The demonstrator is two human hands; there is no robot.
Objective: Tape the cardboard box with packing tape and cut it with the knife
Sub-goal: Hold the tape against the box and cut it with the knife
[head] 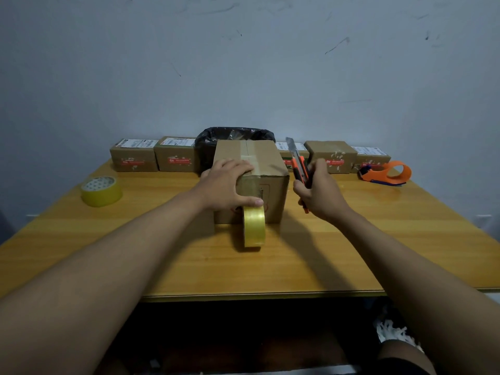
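Left hand point(230, 185): spread flat on the cardboard box point(250, 180), thumb pinning the tape above the hanging packing tape roll point(254, 226).
Box: centre of the table point(351, 239).
Right hand point(319, 196): clenched round the knife point(297, 162), blade up; the tape lies left of it, nearer this hand.

Small parcel-packing station, prob. a home or back-room setup. Evidence: wooden worktop point(324, 255) against a scuffed pale wall point(243, 63); row of sealed, labelled shipping cartons point(134, 158) along the back edge; spare tape roll point(101, 191); orange tape dispenser point(385, 173); bin w/ black liner point(235, 135) behind. No shop fittings or machinery seen.
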